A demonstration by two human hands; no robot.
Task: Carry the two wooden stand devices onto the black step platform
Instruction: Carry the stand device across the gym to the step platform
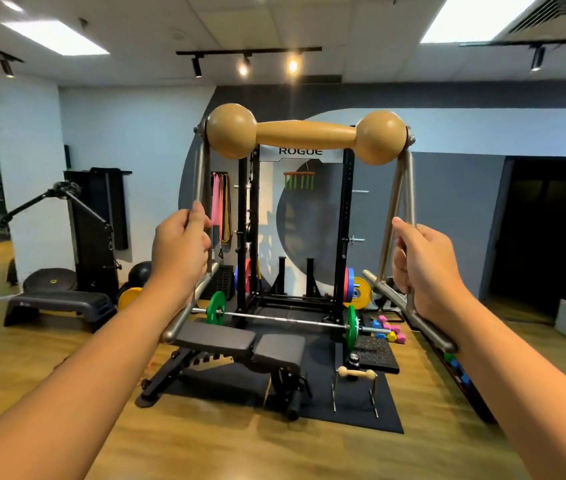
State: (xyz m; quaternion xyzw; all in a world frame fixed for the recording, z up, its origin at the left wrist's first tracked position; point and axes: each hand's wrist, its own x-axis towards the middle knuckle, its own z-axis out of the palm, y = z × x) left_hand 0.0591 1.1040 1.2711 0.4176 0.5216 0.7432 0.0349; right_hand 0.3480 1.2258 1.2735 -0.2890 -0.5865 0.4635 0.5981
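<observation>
I hold one wooden stand device up in front of me, at about chest height: a tan wooden bar with two ball ends on a metal frame. My left hand grips its left metal leg, and my right hand grips its right leg. A second wooden stand device, much smaller in view, stands on the black floor mat to the right of the bench. The black step platform sits on the wooden floor at the far left, some distance from both stands.
A black adjustable bench stands straight ahead, in front of a squat rack and a barbell with green plates. Coloured dumbbells lie to the right. A black cable machine rises behind the step platform. Wooden floor spreads at left.
</observation>
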